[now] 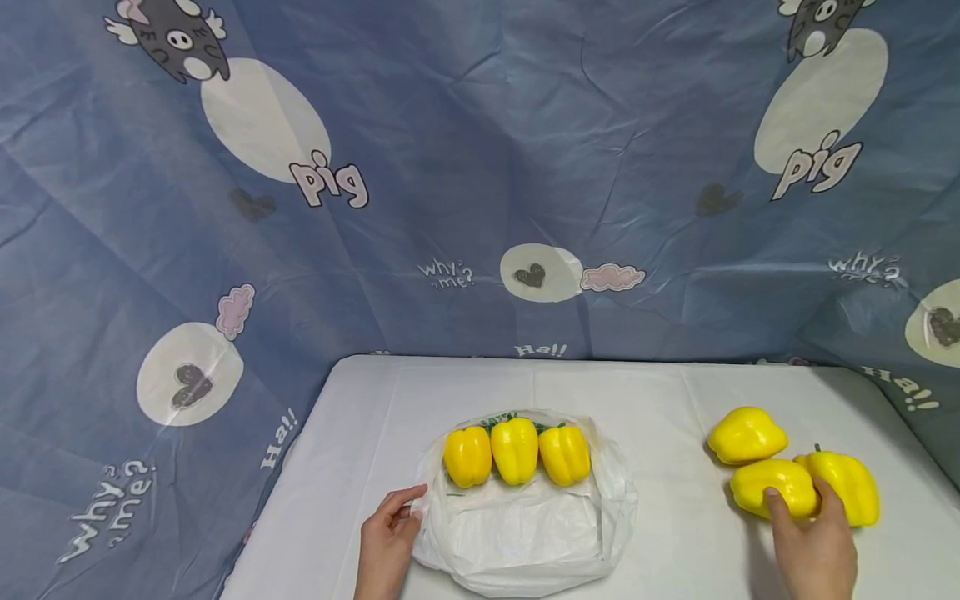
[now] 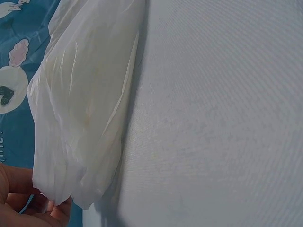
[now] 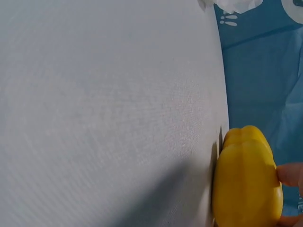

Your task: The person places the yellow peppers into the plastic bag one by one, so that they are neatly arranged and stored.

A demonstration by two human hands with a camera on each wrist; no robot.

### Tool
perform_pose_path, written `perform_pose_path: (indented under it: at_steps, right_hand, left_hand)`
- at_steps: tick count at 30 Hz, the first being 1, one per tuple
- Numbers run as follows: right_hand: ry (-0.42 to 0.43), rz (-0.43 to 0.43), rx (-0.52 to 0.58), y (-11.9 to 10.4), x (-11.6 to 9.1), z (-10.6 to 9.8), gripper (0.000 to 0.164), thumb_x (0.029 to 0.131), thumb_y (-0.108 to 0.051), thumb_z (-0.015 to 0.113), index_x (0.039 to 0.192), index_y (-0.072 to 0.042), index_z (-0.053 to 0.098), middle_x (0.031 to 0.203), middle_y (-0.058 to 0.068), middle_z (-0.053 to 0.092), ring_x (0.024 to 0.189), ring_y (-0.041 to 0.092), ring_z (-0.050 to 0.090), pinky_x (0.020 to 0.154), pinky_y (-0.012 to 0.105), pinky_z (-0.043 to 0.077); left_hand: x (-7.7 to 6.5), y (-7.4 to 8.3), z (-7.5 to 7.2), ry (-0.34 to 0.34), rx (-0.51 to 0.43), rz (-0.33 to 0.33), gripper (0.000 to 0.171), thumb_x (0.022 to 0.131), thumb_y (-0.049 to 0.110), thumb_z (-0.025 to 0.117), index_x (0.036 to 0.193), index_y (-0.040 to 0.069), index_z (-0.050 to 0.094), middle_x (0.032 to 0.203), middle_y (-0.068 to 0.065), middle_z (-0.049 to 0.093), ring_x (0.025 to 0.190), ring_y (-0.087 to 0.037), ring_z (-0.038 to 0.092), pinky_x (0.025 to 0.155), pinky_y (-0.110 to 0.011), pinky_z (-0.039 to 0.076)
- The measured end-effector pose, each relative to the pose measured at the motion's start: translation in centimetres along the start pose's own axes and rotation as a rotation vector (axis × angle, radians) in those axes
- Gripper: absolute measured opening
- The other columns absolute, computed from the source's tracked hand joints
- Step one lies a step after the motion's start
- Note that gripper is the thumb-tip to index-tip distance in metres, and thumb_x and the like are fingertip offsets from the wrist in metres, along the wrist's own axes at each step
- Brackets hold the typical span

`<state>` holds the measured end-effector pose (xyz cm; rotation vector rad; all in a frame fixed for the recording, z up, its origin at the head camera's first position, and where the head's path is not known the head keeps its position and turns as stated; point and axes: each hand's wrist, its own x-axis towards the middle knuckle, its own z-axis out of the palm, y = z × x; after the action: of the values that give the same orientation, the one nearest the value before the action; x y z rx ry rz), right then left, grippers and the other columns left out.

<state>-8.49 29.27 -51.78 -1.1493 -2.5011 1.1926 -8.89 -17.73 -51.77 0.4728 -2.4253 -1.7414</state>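
Observation:
A white plastic bag [image 1: 525, 542] lies spread with its mouth wide, and three yellow bell peppers [image 1: 514, 451] sit in a row at its far side. At the bag's left rim my left hand [image 1: 386, 542] pinches the plastic; in the left wrist view the fingers curl at the bag's lower edge [image 2: 80, 142]. To the right, my right hand [image 1: 819, 546] grips a yellow bell pepper [image 1: 772, 489] lying on its side, thumb and fingers on it. The right wrist view shows that pepper [image 3: 244, 184] with fingertips [image 3: 289, 174] against it.
Two more yellow bell peppers lie close to the gripped one: one behind it [image 1: 747, 435], one at its right [image 1: 847, 483]. White cloth [image 1: 667, 408] covers the table. A blue printed curtain [image 1: 465, 167] hangs behind and at both sides.

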Motion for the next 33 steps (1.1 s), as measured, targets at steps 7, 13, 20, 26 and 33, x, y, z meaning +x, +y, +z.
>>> perform_pose_path:
  at_steps: [7, 13, 20, 26, 33]
  right_hand:
    - [-0.009, 0.016, 0.004, -0.1, 0.48, 0.25, 0.081, 0.099, -0.042, 0.052, 0.156, 0.0, 0.01, 0.156, 0.029, 0.017, 0.139, 0.049, 0.021, 0.112, 0.058, 0.017]
    - [-0.021, -0.016, -0.001, -0.16, 0.59, 0.24, 0.081, 0.098, -0.037, 0.056, 0.155, 0.001, 0.013, 0.154, 0.032, 0.015, 0.138, 0.05, 0.019, 0.112, 0.058, 0.015]
    - [-0.039, -0.019, 0.019, -0.11, 0.44, 0.4, 0.081, 0.099, -0.038, 0.056, 0.156, -0.002, 0.011, 0.158, 0.026, 0.012, 0.14, 0.048, 0.02, 0.111, 0.059, 0.017]
    - [-0.04, -0.058, 0.039, -0.22, 0.31, 0.62, 0.079, 0.099, -0.032, 0.057, 0.157, -0.004, 0.011, 0.161, 0.021, 0.011, 0.14, 0.047, 0.022, 0.11, 0.059, 0.019]
    - [-0.037, -0.077, 0.061, -0.77, 0.19, 0.88, 0.082, 0.097, -0.022, 0.061, 0.155, 0.001, 0.009, 0.154, 0.032, 0.018, 0.126, 0.051, 0.033, 0.101, 0.061, 0.033]
  left_hand:
    - [0.07, -0.07, 0.05, 0.008, 0.011, 0.0, 0.036, 0.084, -0.013, 0.06, 0.112, 0.006, 0.073, 0.104, -0.007, 0.066, 0.084, -0.018, 0.053, 0.069, -0.02, 0.046]
    - [0.05, -0.28, 0.01, 0.004, -0.022, 0.018, 0.036, 0.084, -0.014, 0.059, 0.111, 0.005, 0.073, 0.105, -0.007, 0.066, 0.084, -0.017, 0.053, 0.07, -0.019, 0.046]
    - [0.01, -0.33, -0.02, 0.0, -0.017, 0.041, 0.035, 0.084, -0.014, 0.059, 0.111, 0.005, 0.073, 0.105, -0.008, 0.066, 0.084, -0.016, 0.053, 0.071, -0.019, 0.046]
    - [-0.02, -0.2, -0.03, 0.001, -0.013, 0.035, 0.035, 0.084, -0.013, 0.059, 0.111, 0.005, 0.073, 0.105, -0.008, 0.066, 0.083, -0.016, 0.053, 0.07, -0.019, 0.046]
    - [-0.06, -0.21, -0.07, 0.007, -0.009, 0.033, 0.036, 0.084, -0.014, 0.059, 0.111, 0.005, 0.073, 0.103, -0.008, 0.066, 0.082, -0.016, 0.053, 0.069, -0.019, 0.046]
